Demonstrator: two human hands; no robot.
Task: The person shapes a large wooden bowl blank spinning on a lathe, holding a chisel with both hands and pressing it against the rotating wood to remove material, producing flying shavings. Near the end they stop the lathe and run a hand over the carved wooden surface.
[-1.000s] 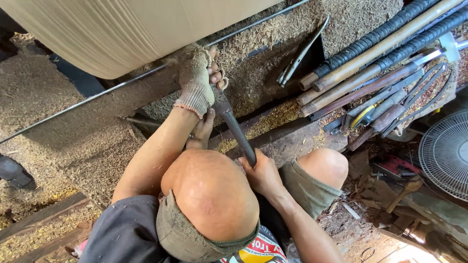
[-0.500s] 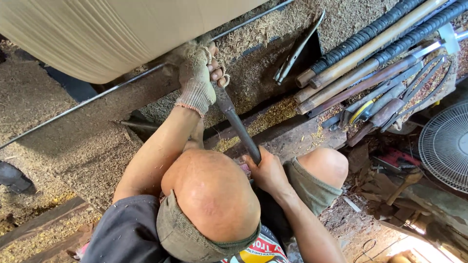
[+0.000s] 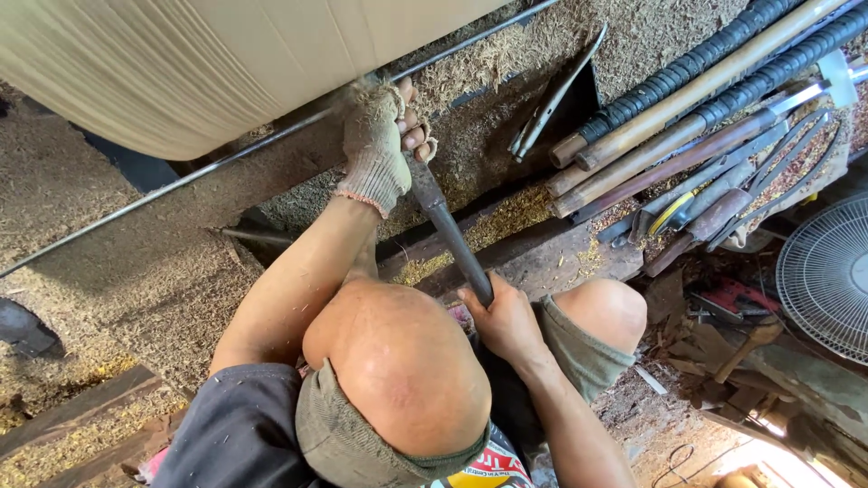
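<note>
Long-handled tools (image 3: 687, 108) and a fan (image 3: 827, 276) amid sawdust (image 3: 136, 262)

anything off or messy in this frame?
Wood shavings cover the bench and drift over the tool pile at the right, half burying some handles. The left hand wears a frayed, dirty knit glove; the right hand is bare on the long chisel. Nothing looks broken.

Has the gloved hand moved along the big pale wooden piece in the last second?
No. The gloved left hand stays put at the edge of the pale wooden piece, beside the thin metal rod.
</note>
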